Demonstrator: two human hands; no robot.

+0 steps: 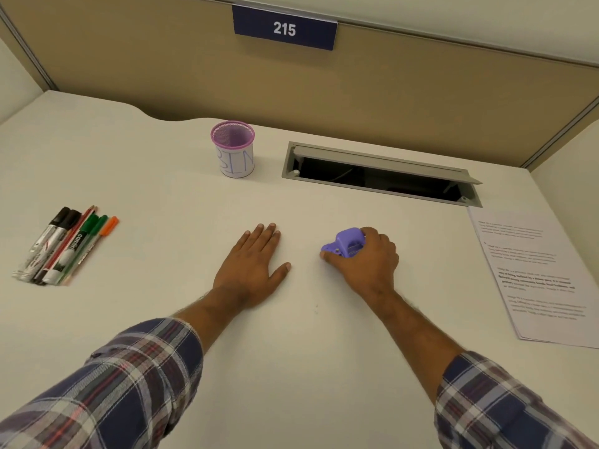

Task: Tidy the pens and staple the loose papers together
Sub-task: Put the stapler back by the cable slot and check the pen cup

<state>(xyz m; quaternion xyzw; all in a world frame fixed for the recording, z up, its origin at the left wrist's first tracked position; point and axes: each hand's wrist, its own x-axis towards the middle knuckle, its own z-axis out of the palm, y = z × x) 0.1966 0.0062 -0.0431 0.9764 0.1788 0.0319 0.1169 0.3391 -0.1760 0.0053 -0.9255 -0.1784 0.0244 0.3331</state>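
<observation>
Now our right hand (366, 257) grips the purple stapler (345, 243) on the white desk (308, 367), while our left hand (254, 265) lies flat and holds nothing.

We curl our right fingers over the stapler's back and set the thumb at its nose, so it sits clamped in our hand near the desk's middle; our left palm rests just beside it, fingers straight and spread. Well off to the right we see the printed papers (534, 273) lying in a loose stack at the desk's edge. Far to the left we see the pens (64, 246) lying side by side in a tight row, black, green and orange caps pointing away from us. Beyond our hands a purple mesh cup (232, 149) stands upright, beside an open grey cable hatch (382, 173). Behind it a partition carries a blue sign (284, 28) reading 215.
</observation>
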